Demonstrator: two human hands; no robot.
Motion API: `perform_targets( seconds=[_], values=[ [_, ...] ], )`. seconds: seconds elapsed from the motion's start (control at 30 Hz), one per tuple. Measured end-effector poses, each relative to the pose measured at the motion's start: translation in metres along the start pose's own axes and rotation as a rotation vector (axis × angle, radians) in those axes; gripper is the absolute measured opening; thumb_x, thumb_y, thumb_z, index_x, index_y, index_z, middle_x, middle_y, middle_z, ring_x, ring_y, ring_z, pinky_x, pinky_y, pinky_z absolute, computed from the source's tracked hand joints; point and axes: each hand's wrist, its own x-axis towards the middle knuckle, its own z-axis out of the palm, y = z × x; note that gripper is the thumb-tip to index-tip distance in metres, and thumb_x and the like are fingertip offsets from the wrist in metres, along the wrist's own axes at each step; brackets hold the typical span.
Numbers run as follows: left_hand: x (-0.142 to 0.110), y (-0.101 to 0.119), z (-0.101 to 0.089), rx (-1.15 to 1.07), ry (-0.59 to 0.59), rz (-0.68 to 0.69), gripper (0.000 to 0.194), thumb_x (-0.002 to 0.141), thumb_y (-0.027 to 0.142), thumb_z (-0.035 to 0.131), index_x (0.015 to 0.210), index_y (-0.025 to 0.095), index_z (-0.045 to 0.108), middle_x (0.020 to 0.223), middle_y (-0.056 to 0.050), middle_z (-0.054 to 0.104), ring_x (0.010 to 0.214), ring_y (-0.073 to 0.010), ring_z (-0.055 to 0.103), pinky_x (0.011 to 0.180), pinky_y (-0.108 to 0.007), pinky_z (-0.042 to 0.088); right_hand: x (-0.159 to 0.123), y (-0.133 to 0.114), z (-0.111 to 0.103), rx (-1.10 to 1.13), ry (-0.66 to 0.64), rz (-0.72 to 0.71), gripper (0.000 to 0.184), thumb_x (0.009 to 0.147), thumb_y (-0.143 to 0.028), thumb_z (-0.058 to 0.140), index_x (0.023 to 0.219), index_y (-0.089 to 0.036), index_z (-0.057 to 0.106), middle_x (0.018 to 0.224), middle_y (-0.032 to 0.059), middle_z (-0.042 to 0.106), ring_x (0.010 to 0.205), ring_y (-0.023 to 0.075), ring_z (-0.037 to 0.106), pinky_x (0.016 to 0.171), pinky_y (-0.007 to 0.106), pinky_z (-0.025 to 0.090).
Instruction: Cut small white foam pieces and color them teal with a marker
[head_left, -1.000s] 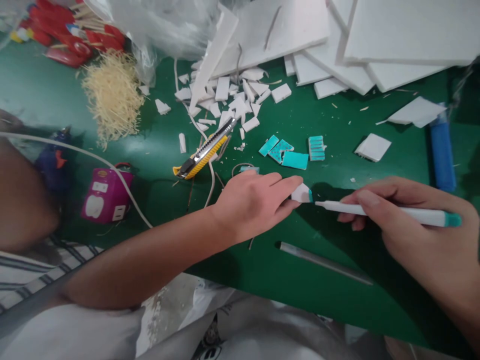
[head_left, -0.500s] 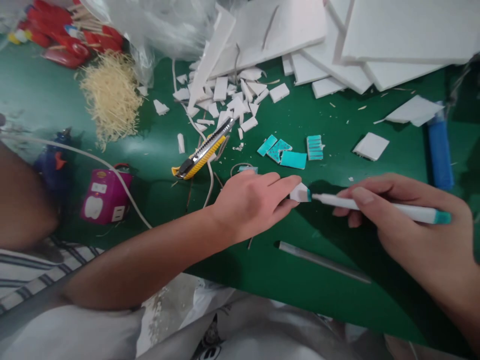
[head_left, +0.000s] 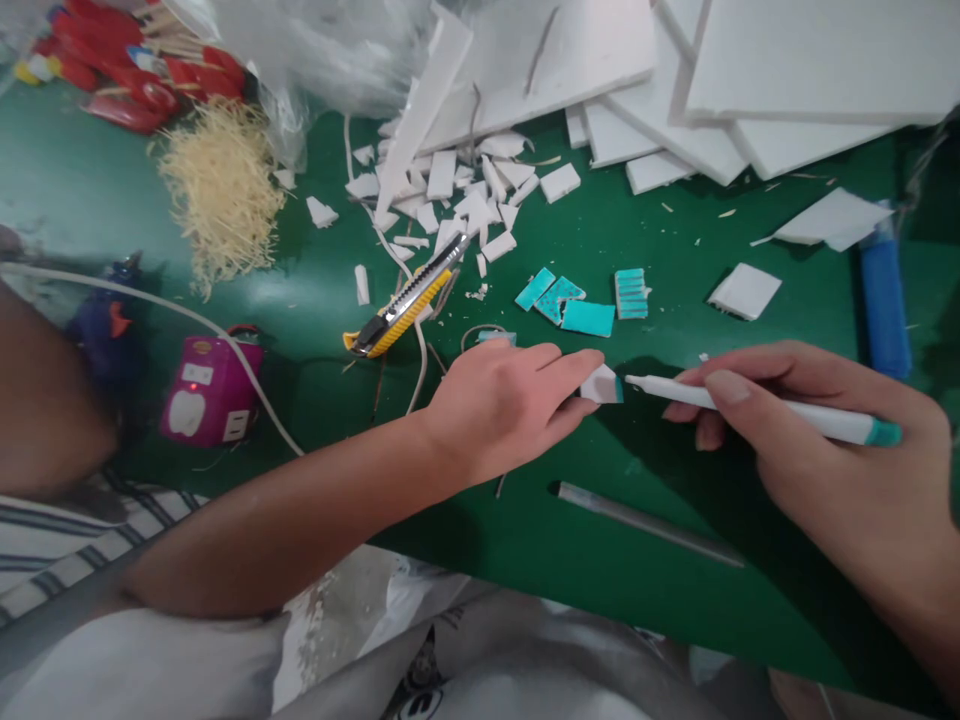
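Note:
My left hand pinches a small white foam piece between its fingers, and the piece's right edge is coloured teal. My right hand is closed round a white marker with a teal end. The marker's tip points left, a hair's breadth from the teal edge; whether it touches I cannot tell. Just beyond my left hand lie several teal-coloured pieces, among them a plain teal rectangle and a striped one. A white foam piece rests beyond my right hand.
A yellow utility knife lies beside white foam scraps. White foam sheets are stacked at the back. A purple power adapter, straw-like shreds and a grey rod are also on the green table. Another person's arm is at left.
The marker tip has shifted very slightly in my right hand's grip area, near the teal edge. A red light now shows on the purple adapter. My left hand stays in place.

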Motion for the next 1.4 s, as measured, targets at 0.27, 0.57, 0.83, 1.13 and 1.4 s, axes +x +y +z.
perform_targets(
  seconds=[0.27,0.57,0.83,1.13,1.4],
  values=[
    [-0.0002,0.0003,-0.0007,-0.004,-0.017,-0.009,0.032,0.103,0.036,0.044,0.122,0.020,0.064,0.077,0.002,0.068,0.070,-0.0148,0.065,0.063,-0.030,0.040,-0.0020,0.0023,0.0002,0.020,-0.036,-0.001,0.008,0.083,-0.031,0.071,0.076,-0.029,0.074,0.063,-0.0027,0.070,0.051,0.0115,0.059,0.048,0.026,0.048],
    [0.0000,0.0005,-0.0004,-0.020,-0.013,-0.011,0.031,0.103,0.036,0.045,0.122,0.020,0.064,0.078,0.002,0.069,0.070,-0.0149,0.066,0.064,-0.029,0.041,-0.0005,0.0004,0.0015,-0.026,-0.025,-0.036,0.012,0.081,-0.037,0.072,0.074,-0.027,0.075,0.065,-0.0009,0.072,0.049,0.0101,0.057,0.045,0.023,0.047],
    [0.0000,0.0008,-0.0017,-0.013,-0.025,-0.012,0.032,0.103,0.036,0.044,0.122,0.019,0.064,0.078,0.001,0.069,0.071,-0.0148,0.065,0.064,-0.029,0.040,0.0001,-0.0015,0.0019,-0.016,-0.023,-0.018,0.014,0.080,-0.036,0.072,0.073,-0.024,0.075,0.062,-0.0003,0.070,0.051,0.0107,0.059,0.046,0.023,0.050],
    [0.0010,0.0011,-0.0038,-0.020,-0.046,-0.015,0.033,0.104,0.035,0.041,0.122,0.019,0.064,0.077,0.001,0.068,0.069,-0.0149,0.064,0.064,-0.030,0.040,0.0007,0.0003,0.0020,-0.002,0.006,-0.005,0.014,0.079,-0.036,0.073,0.072,-0.024,0.075,0.065,0.0009,0.072,0.049,0.0105,0.059,0.045,0.023,0.050],
    [0.0007,0.0019,-0.0017,-0.030,-0.039,-0.011,0.033,0.104,0.035,0.041,0.123,0.019,0.063,0.079,0.001,0.069,0.071,-0.0145,0.065,0.065,-0.029,0.040,-0.0013,-0.0019,-0.0012,-0.032,-0.020,0.005,0.016,0.080,-0.033,0.071,0.068,-0.022,0.074,0.061,0.0016,0.070,0.049,0.0112,0.058,0.046,0.024,0.049]
  ],
)
